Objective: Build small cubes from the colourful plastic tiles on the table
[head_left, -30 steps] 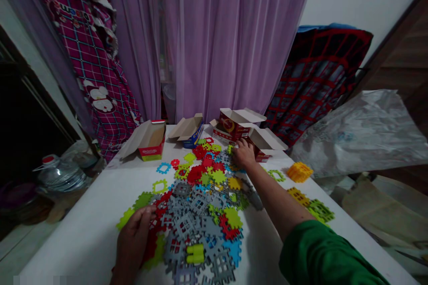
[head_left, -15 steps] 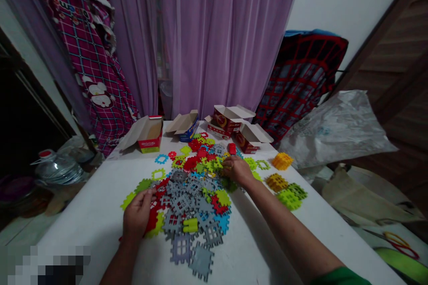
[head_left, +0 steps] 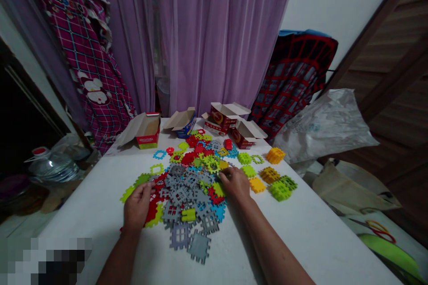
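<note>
A heap of flat, notched plastic building pieces in grey, red, lime, yellow and blue covers the middle of the table. My left hand rests at its left edge, fingers lightly bent and apart beside red and green pieces. On the right edge, my right hand reaches into the heap with thumb and fingers apart, close to a lime piece; its fingertips are partly hidden. Right of that hand stand small stacks: lime, yellow, dark yellow, orange-yellow and green.
Along the back of the white table stand open cardboard boxes: a red-yellow one, a blue one and several dark red ones. A water bottle is off to the left, scissors to the right.
My right hand has drawn back toward me, from the far right part of the heap to its nearer right edge. Lime and yellow stacks show beside it. My left hand has hardly moved.
</note>
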`<state>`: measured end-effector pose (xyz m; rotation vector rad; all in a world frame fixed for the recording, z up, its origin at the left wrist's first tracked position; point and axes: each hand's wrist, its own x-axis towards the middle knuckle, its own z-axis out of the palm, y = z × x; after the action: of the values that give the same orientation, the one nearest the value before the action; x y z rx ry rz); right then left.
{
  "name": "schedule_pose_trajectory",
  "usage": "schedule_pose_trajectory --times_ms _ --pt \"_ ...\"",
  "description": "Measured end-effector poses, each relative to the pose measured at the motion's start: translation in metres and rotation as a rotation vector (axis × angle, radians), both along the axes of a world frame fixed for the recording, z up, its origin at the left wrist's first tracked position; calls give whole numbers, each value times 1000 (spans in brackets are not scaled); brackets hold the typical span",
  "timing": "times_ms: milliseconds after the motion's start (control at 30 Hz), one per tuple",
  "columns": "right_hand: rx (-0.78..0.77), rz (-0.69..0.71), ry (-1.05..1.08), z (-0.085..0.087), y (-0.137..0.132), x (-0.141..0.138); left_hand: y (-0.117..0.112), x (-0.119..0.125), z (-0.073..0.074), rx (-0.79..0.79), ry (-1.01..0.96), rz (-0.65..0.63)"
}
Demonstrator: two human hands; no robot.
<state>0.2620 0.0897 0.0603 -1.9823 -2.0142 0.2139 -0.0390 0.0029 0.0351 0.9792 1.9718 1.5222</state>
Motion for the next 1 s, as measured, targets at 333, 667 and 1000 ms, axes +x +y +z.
schedule_pose_trajectory --times_ms 333,667,1000 --pt "6 -15 -90 4 8 -29 0 0 -1 11 22 -8" --pt "5 23 -31 0 12 -16 0 -3 -3 23 77 -20" --pt "-36 611 -204 15 57 2 1 -3 -6 17 63 -8"
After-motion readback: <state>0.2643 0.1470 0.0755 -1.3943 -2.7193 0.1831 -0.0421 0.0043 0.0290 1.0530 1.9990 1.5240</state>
